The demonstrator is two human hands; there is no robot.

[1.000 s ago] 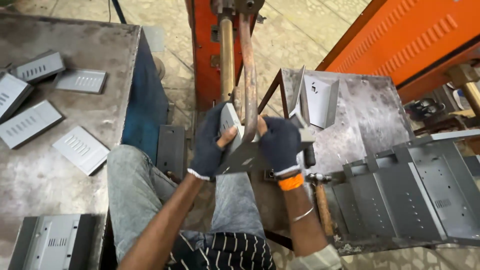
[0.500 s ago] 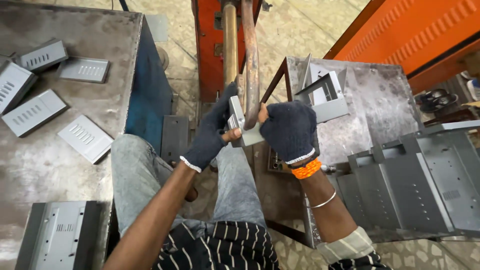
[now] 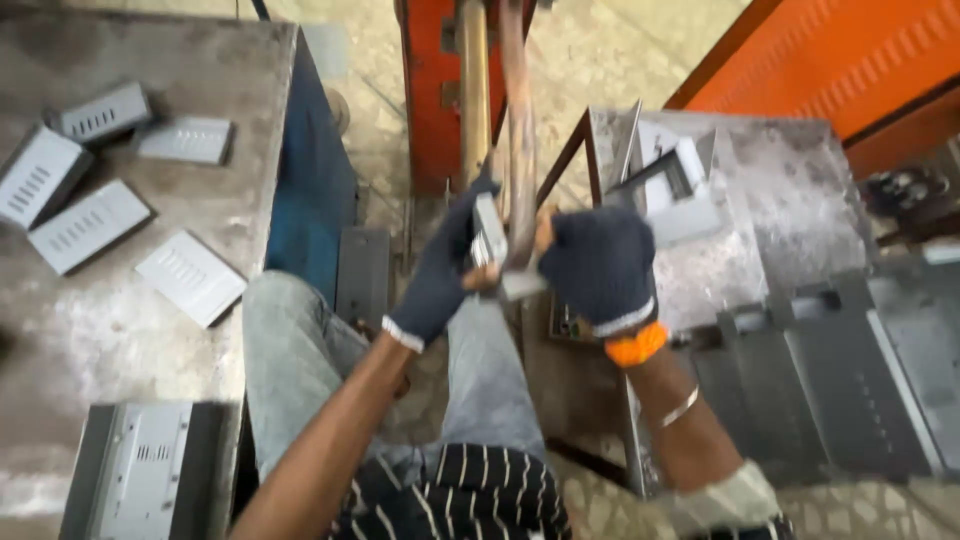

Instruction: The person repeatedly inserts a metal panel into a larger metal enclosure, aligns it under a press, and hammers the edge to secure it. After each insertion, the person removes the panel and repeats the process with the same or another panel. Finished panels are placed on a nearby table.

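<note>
Since the earlier frames the two gloved hands have risen and drawn together, bringing the small bent metal part close against the two upright rods of the orange machine; a second ago it was held lower and flatter, over the lap. The left hand wraps its fingers around the part's left edge, while the right hand is curled around its right side, fingers pressed together under the dark glove; motion blur hides the exact fingertip contact. The part now sits between both hands, at the foot of the rods and seemingly touching them, which suggests it is being presented to the machine.

To the left, a worn metal table carries several louvred grey plates lying flat and well apart from the hands, with a larger grey panel at its near edge. To the right, a grey bench holds a bent bracket, and stacked grey channel sections lie beside the right forearm. The person's knees sit just below the part, crowding the space there.
</note>
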